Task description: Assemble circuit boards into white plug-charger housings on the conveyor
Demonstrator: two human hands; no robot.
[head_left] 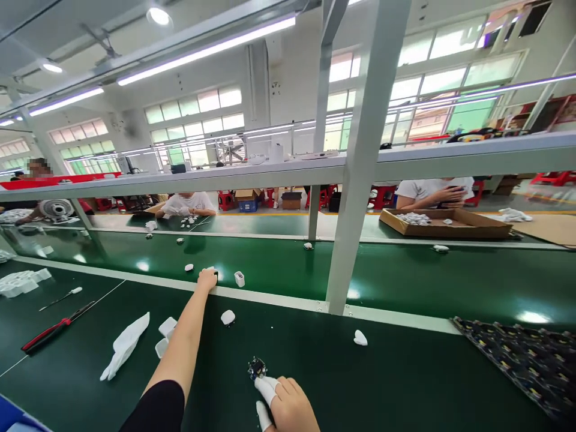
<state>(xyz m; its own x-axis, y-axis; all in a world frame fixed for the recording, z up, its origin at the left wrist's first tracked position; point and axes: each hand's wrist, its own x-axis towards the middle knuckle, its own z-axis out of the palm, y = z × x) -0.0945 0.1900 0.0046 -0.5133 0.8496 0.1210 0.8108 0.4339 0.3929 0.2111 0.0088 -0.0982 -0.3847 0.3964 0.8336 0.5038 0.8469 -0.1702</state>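
Observation:
My left hand (207,279) reaches out to the green conveyor belt, fingers curled down over something small, mostly hidden, with a dark edge showing. Right of it on the belt stands a white plastic housing (239,279); a white rounded piece (189,267) lies to its left. My right hand (290,405), with white finger cots, is low over the near table. Its fingertips touch a small round circuit board (257,368), while the thumb is held apart. A white rounded-square unit (228,317) sits between my hands. A small white piece (360,338) lies farther right.
To the left are red-handled pliers (54,335), a white-tipped stick (63,297), a crumpled white glove (126,346) and white cases (167,327). A metal post (355,180) rises ahead. Circuit boards (522,360) lie at right. Co-workers sit across the belt near a cardboard tray (472,231).

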